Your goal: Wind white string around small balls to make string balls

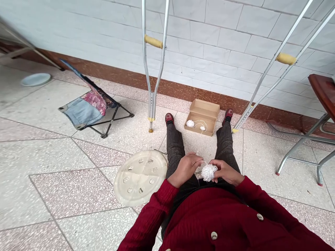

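Note:
A ball of white yarn (pixel 208 172) sits over my lap, between my two hands. My right hand (pixel 225 172) grips it from the right side, with the fingers curled round its edge. On the other side my left hand (pixel 186 168) is closed in a pinch on a strand of yarn that runs to the ball. Between my feet stands an open cardboard box (pixel 200 129). Inside it lie a white yarn ball (pixel 190 123) at the left and a smaller white bundle (pixel 202 128) at the right, with loose strand curving between them.
Two metal crutches lean on the tiled wall, one left (pixel 152 76) and one right (pixel 272 66). A folding chair (pixel 83 108) and a round cream lid-like disc (pixel 138 179) are to my left. At the right stands a metal-legged chair (pixel 305 143).

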`<state>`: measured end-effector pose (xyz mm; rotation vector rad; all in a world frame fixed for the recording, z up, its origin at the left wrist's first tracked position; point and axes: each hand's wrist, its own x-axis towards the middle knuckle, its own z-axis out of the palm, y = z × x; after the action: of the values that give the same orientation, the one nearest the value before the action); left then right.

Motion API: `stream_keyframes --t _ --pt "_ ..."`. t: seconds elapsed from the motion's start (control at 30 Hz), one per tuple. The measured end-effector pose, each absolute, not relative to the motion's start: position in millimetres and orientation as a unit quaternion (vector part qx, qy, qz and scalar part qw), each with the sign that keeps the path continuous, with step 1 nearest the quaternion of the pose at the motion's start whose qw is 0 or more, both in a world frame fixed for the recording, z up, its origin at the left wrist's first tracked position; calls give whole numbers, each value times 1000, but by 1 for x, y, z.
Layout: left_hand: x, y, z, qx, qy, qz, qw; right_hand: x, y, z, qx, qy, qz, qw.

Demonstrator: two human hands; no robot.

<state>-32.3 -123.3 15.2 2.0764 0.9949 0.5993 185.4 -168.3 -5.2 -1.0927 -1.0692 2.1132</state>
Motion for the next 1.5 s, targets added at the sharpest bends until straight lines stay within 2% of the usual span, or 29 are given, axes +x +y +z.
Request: stream_keyframes --t 0.13,0.23,0.3,0.4,0.47,0.57,0.67,0.77,0.83,0.93,1.0,1.1,1.2,1.27,1.37,1.43,1.5 --pt "-22 -127 8 770 399 236 438 191 -157 21 -381 -308 790 369" --pt "-12 -138 3 768 390 209 462 193 -129 28 -438 -312 712 451" --pt "-7 -145 4 780 378 191 460 192 -112 24 -500 -354 634 471" --pt "-8 -150 13 799 386 193 420 192 -103 5 -567 -434 540 446" --pt "-15 -147 20 806 398 203 388 192 -112 -9 -578 -485 527 390" --pt "-26 -136 25 808 407 214 368 192 -139 -21 -543 -510 607 278" --pt "-30 -127 21 795 405 217 397 193 -163 -14 -472 -470 711 226" --pt "-25 -126 13 761 396 228 461 198 -171 5 -407 -373 793 257" --pt "-17 -132 9 739 387 237 497 201 -165 18 -401 -294 804 325" --pt "-5 -145 4 740 371 220 517 203 -142 29 -431 -243 746 446" --pt "-1 -153 5 752 366 198 511 204 -124 28 -467 -284 683 484" --pt "-3 -158 13 769 371 185 486 205 -108 14 -562 -393 557 469" --pt "-15 -152 25 787 385 192 442 203 -118 -7 -606 -506 470 394" --pt "-23 -143 30 792 389 204 424 199 -136 -14 -574 -550 514 322" --pt "-29 -130 27 778 387 228 439 191 -162 -8 -462 -506 693 223" --pt "-26 -128 19 749 392 247 474 188 -170 4 -407 -447 762 230" --pt "-17 -132 8 722 399 251 507 189 -167 16 -401 -400 765 307"
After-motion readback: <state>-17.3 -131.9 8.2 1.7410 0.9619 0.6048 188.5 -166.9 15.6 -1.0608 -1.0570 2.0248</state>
